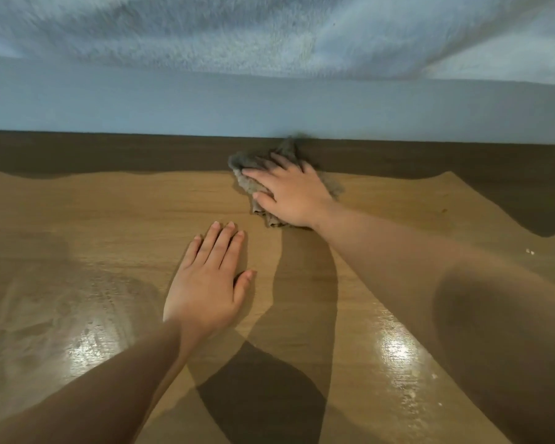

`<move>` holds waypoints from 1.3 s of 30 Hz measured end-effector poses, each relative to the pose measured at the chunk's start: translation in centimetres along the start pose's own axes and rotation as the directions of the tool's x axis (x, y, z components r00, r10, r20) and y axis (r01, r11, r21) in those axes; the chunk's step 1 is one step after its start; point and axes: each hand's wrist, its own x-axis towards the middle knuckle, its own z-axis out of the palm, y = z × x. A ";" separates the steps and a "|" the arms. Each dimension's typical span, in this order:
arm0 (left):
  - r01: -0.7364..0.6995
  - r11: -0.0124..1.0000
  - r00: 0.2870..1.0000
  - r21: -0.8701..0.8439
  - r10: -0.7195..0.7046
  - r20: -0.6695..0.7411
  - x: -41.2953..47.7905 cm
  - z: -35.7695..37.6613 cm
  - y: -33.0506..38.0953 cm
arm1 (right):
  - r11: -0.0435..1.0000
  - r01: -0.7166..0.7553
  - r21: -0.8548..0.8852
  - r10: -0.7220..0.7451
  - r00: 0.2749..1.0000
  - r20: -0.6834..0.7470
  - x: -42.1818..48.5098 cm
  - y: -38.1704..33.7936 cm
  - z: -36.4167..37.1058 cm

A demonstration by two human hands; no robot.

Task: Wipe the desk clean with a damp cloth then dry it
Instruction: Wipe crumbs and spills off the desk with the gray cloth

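A brown wooden desk point(109, 219) fills the view. A crumpled grey cloth point(249, 173) lies near the desk's far edge, close to the wall. My right hand point(290, 193) presses flat on the cloth with fingers spread, covering most of it. My left hand point(210, 283) rests flat on the bare desk nearer to me, fingers together, holding nothing. Wet, shiny streaks point(77, 331) show on the desk at the near left and near right.
A pale blue wall point(269, 104) rises directly behind the desk's far edge. A fluffy light fabric point(205, 30) hangs above it. A few small white crumbs point(530, 251) lie on the desk at the right.
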 end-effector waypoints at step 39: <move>0.269 0.961 0.961 -0.061 -0.263 0.088 5.6 0.1 16.3 | 0.985 -0.156 0.073 0.164 0.978 -0.126 -15.0 14.5 -0.4</move>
